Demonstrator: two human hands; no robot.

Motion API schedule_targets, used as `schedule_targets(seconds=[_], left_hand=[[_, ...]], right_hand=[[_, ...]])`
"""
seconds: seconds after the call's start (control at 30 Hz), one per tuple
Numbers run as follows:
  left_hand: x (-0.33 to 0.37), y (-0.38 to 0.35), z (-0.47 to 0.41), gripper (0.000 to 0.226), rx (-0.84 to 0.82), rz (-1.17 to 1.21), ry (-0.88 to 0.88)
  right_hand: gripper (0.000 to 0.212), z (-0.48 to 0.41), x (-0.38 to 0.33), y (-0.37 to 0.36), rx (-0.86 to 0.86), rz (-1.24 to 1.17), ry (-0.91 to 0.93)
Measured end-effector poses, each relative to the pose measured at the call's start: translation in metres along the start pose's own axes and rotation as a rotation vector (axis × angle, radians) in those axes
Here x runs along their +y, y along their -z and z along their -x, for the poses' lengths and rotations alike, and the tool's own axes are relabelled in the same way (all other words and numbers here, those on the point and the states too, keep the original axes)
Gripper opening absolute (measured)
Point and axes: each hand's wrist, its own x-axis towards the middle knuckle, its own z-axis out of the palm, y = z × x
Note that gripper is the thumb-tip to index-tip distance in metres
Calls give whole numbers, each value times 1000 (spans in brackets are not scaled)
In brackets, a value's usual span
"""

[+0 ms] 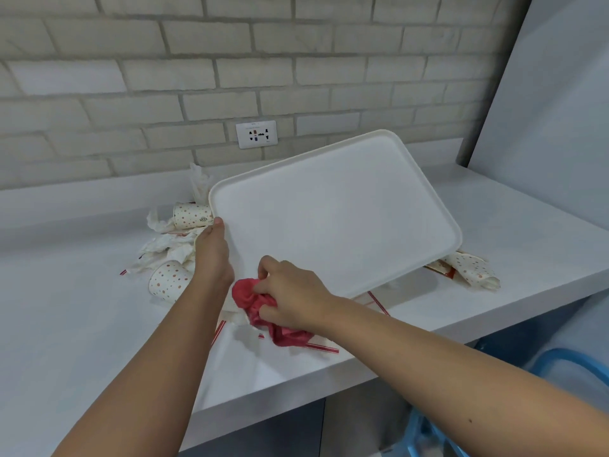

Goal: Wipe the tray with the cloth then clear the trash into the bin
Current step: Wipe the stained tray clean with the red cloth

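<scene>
- My left hand (211,252) holds the left edge of the tray (336,212).
- My right hand (293,291) grips the cloth (245,296) before it.
- Paper cups (168,280) lie left, the bin (570,359) lower right.

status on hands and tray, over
Left hand grips tray edge, lifted. Right hand bunches red cloth. Paper cups, napkins litter counter.

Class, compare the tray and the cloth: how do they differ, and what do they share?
Colour: the tray is white, the cloth red. Shape: the tray is flat with rounded corners, the cloth bunched. Pose: the tray is tilted up, the cloth low by its near edge. Shared: a hand holds each, the left hand the tray, the right hand the cloth.
</scene>
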Motion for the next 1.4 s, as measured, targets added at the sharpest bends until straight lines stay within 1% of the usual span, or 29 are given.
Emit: schedule_targets(seconds=[0.07, 0.13, 0.23, 0.33, 0.4, 0.5, 0.57, 0.67, 0.8, 0.97, 1.07, 1.17, 1.27, 1.33, 1.4], left_hand=[[6, -1, 1, 34, -57, 94, 62], [11, 0, 2, 39, -114, 155, 75], [18, -2, 6, 41, -173, 192, 86], [21, -5, 10, 42, -190, 188, 87], [20, -5, 8, 39, -206, 196, 77], [18, -7, 5, 32, -199, 181, 29], [18, -12, 5, 32, -191, 156, -13], [20, -20, 6, 33, -175, 136, -30], [28, -24, 4, 31, -204, 117, -70], [44, -29, 4, 34, -234, 138, -132], [54, -34, 6, 38, -253, 89, -203], [62, -41, 11, 41, -323, 64, -255], [71, -47, 12, 37, -373, 53, -268], [74, -50, 11, 33, -390, 80, -263], [76, -52, 9, 32, -386, 96, -259]], right_hand=[[27, -11, 2, 5, 74, 30, -5], [28, -23, 6, 11, 124, 86, 2], [29, -38, 13, 18, 206, 137, 1], [29, -51, 20, 24, 332, 176, -42], [36, -55, 21, 24, 374, 171, -64], [52, -49, 19, 12, 433, 130, -29], [54, -46, 23, -2, 438, 158, 4], [61, -47, 26, -9, 415, 201, 21], [55, -59, 31, 1, 415, 241, -32], [62, -75, 32, 24, 419, 195, -8], [65, -84, 30, 42, 475, 159, -6], [58, -94, 29, 59, 536, 128, -28], [59, -102, 30, 75, 602, 104, -15], [64, -106, 34, 83, 646, 134, 12], [64, -108, 39, 91, 667, 179, 24]])
